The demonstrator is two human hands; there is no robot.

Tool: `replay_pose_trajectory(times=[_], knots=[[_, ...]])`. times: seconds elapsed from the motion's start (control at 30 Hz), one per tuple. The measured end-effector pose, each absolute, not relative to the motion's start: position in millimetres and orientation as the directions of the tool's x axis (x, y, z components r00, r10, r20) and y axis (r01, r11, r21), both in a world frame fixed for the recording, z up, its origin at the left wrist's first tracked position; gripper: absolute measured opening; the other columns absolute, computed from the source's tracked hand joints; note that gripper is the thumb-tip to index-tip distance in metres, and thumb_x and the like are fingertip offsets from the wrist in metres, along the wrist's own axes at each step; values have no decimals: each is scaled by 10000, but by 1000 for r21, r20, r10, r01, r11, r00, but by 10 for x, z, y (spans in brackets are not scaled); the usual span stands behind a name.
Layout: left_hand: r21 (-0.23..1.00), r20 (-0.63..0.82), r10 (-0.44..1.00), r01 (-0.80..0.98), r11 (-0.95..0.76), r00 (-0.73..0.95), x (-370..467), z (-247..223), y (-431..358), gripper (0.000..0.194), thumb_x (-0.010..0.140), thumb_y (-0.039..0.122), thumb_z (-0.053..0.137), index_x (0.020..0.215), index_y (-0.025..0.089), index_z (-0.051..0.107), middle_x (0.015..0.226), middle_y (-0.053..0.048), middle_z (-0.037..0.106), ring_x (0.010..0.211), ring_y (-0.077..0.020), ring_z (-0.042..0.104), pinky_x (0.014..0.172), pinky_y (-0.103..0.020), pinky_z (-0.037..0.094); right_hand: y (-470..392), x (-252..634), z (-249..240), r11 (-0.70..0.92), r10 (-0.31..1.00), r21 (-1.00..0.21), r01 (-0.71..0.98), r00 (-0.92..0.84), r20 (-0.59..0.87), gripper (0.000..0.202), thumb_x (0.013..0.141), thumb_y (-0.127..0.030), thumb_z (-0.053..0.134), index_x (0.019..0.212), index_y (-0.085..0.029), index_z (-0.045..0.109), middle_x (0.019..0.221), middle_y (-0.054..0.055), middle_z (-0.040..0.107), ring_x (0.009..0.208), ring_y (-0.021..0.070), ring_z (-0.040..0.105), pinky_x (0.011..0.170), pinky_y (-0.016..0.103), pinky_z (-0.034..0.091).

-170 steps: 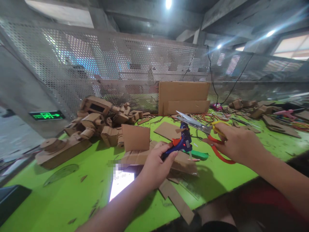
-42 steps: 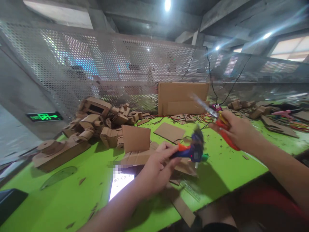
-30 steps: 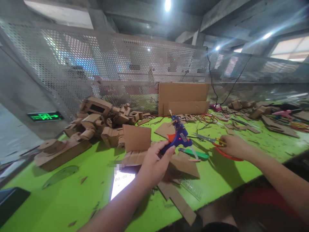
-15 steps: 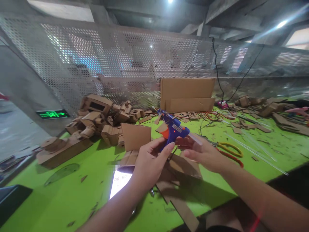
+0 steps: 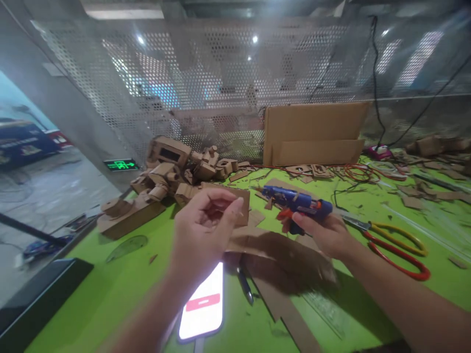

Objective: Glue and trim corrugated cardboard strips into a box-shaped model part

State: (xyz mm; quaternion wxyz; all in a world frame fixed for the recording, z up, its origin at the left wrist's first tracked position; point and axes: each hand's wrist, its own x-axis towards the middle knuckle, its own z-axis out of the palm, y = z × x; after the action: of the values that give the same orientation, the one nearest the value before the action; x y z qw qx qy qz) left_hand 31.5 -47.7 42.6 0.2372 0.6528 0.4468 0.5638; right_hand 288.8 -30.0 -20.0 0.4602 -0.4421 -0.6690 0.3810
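My right hand is wrapped round the handle of a blue glue gun, whose nozzle points left. My left hand is closed in a pinch in front of a small upright cardboard piece; whatever its fingertips hold, if anything, is too small to name. Below the hands lie cardboard pieces on the green table. A lit phone rests under my left wrist, with a dark pen to its right.
Cardboard models are heaped at the back left. Scissors with red and yellow handles lie right of my right hand. A large cardboard sheet leans on the mesh screen. A dark box stands at the near left.
My left hand has let go of the glue gun and moved left. My right hand has taken its handle and moved right with it. The view has shifted, showing more of the phone.
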Motion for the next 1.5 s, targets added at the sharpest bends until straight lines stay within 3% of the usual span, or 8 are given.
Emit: replay_pose_trajectory(times=[0.1, 0.2, 0.4, 0.67, 0.83, 0.97, 1.27, 1.5], knots=[[734, 635, 772, 336, -590, -30, 224, 320, -446, 177, 903, 177, 783, 1065, 246, 779, 935, -7, 792, 725, -134, 728, 615, -256, 639, -306, 2863, -239, 427, 904, -805, 412, -211, 371, 262, 953, -514, 716, 1020, -287, 827, 850, 14, 827, 752, 241, 783, 672, 347, 655], [628, 716, 697, 400, -668, 39, 197, 218, -437, 197, 892, 126, 778, 1037, 259, 795, 926, -7, 779, 725, -137, 716, 588, -264, 638, -308, 2795, -206, 604, 790, -620, 500, -275, 548, 189, 938, -409, 746, 1101, -320, 782, 928, 5, 829, 759, 239, 784, 647, 340, 639], [448, 827, 558, 518, -729, 71, 170, 180, -464, 252, 875, 50, 775, 1067, 214, 770, 928, -12, 753, 773, -131, 703, 619, -273, 640, -357, 2789, -96, 796, 581, -376, 475, -423, 695, 347, 941, -249, 723, 1277, -310, 664, 1055, 32, 822, 802, 215, 782, 715, 317, 623], [342, 854, 506, 603, -721, 120, 156, 182, -467, 163, 870, 61, 790, 985, 164, 738, 869, -1, 713, 710, -95, 637, 573, -229, 593, -443, 2769, -89, 807, 542, -308, 503, -425, 725, 395, 937, -237, 715, 1320, -295, 643, 1121, 63, 828, 880, 246, 813, 744, 332, 638], [410, 825, 565, 666, -623, 21, 89, 201, -404, 108, 908, 63, 742, 917, 169, 721, 829, 10, 702, 663, -79, 642, 577, -210, 598, -509, 2742, -41, 749, 621, -406, 524, -343, 705, 297, 939, -262, 714, 1230, -308, 676, 936, 15, 833, 705, 212, 789, 613, 302, 600], [457, 848, 527, 582, -672, -58, 49, 248, -369, 160, 884, 40, 750, 932, 193, 741, 805, 33, 702, 633, -69, 635, 546, -191, 579, -539, 2749, 5, 699, 666, -431, 571, -297, 685, 211, 943, -332, 721, 1148, -285, 702, 900, 27, 827, 672, 216, 774, 589, 313, 572], [357, 891, 447, 497, -791, 72, 128, 227, -416, 309, 811, 30, 834, 1032, 245, 808, 880, 16, 765, 594, -66, 646, 410, -158, 511, -534, 2739, 17, 754, 612, -378, 537, -367, 700, 260, 940, -246, 716, 1197, -260, 685, 900, 24, 817, 669, 178, 766, 620, 253, 595], [415, 870, 493, 536, -735, 3, 144, 224, -444, 272, 815, 23, 818, 999, 223, 816, 873, 13, 761, 672, -85, 670, 528, -200, 584, -538, 2712, 28, 761, 618, -408, 505, -372, 693, 204, 941, -261, 717, 1143, -237, 722, 914, 16, 829, 703, 152, 785, 640, 217, 597]])
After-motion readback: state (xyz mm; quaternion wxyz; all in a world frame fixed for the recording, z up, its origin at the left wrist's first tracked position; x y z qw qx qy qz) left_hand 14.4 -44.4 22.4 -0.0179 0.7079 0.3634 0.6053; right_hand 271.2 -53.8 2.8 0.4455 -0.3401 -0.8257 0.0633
